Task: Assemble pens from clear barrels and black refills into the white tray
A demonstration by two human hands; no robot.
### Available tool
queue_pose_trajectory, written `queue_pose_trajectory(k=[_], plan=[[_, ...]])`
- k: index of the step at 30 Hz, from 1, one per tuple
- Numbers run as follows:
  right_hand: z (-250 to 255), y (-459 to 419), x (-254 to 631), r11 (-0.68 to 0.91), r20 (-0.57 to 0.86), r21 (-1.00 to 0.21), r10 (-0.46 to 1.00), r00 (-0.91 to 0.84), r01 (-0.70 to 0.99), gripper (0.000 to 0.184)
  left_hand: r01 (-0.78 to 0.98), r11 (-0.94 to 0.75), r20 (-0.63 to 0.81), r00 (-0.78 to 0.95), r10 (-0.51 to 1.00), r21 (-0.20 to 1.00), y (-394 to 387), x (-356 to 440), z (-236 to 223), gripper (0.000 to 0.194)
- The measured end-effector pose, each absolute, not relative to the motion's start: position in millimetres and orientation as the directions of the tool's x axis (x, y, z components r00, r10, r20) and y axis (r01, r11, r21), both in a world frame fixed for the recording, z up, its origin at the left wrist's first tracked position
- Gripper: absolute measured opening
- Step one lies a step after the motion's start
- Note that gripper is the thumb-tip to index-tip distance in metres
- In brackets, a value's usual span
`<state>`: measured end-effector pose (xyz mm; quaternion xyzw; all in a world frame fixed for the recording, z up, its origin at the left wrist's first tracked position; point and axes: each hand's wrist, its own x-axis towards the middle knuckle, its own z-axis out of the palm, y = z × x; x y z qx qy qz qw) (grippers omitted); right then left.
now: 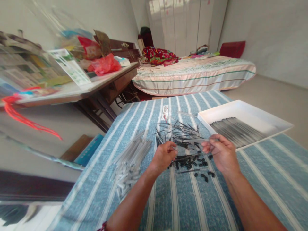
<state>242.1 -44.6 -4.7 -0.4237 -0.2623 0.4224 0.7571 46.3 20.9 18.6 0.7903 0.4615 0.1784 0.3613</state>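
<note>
My right hand (222, 152) grips a slim, translucent pen barrel (196, 141), its narrow end pointing left. Slightly lower and to the left, my left hand (165, 155) has its fingers curled together over the black parts; whatever they hold is hidden. Thin black pen refills (184, 130) lie scattered behind and between the hands. Small black caps or plugs (190, 162) are heaped in front of them. To the left of my left hand lies a pile of clear-grey pen barrels (134, 150).
A white tray (255, 112) at the right holds a row of dark-filled pens (237, 130). Everything rests on a blue striped tablecloth (192, 205). A cluttered desk (84, 89) stands at the left, a bed (194, 75) behind.
</note>
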Motion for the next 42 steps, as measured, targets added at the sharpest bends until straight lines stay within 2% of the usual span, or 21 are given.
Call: queue_pose_trajectory(k=[1, 2, 4, 8, 15, 21, 27, 35, 42], plan=[[-4, -46, 240, 0.284, 0.051, -0.86, 0.875, 0.482, -0.424, 0.012, 0.476, -0.167, -0.072, 0.445, 0.893, 0.863, 16, 39, 19, 0.026], [-4, -48, 238, 0.281, 0.064, -0.858, 0.888, 0.454, -0.43, 0.012, 0.332, -0.037, -0.103, 0.394, 0.914, 0.943, 12, 33, 20, 0.03], [-3, -51, 233, 0.269, 0.086, -0.858, 0.915, 0.395, -0.437, 0.012, 0.084, 0.133, -0.153, 0.33, 0.931, 0.988, 3, 24, 23, 0.031], [-4, -56, 221, 0.221, 0.107, -0.877, 0.956, 0.274, -0.426, 0.011, -0.195, 0.265, -0.202, 0.295, 0.934, 0.944, -8, 16, 25, 0.024], [-6, -61, 206, 0.185, 0.127, -0.918, 0.975, 0.181, -0.352, 0.009, -0.422, 0.368, -0.295, 0.228, 0.928, 0.829, -9, 11, 17, 0.021], [-12, -60, 201, 0.185, 0.123, -0.939, 0.968, 0.22, -0.29, 0.01, -0.496, 0.434, -0.351, 0.257, 0.901, 0.752, -11, 8, 15, 0.021], [-17, -57, 201, 0.198, 0.141, -0.946, 0.964, 0.224, -0.257, 0.01, -0.504, 0.436, -0.35, 0.261, 0.9, 0.746, -12, 12, 10, 0.019], [-13, -59, 202, 0.164, 0.103, -0.946, 0.971, 0.217, -0.281, 0.012, -0.328, 0.483, -0.367, 0.356, 0.859, 0.812, -13, 8, 9, 0.011], [-9, -59, 202, 0.134, 0.054, -0.909, 0.977, 0.208, -0.395, 0.014, -0.264, 0.571, -0.379, 0.527, 0.76, 0.777, -14, 8, 8, 0.01]])
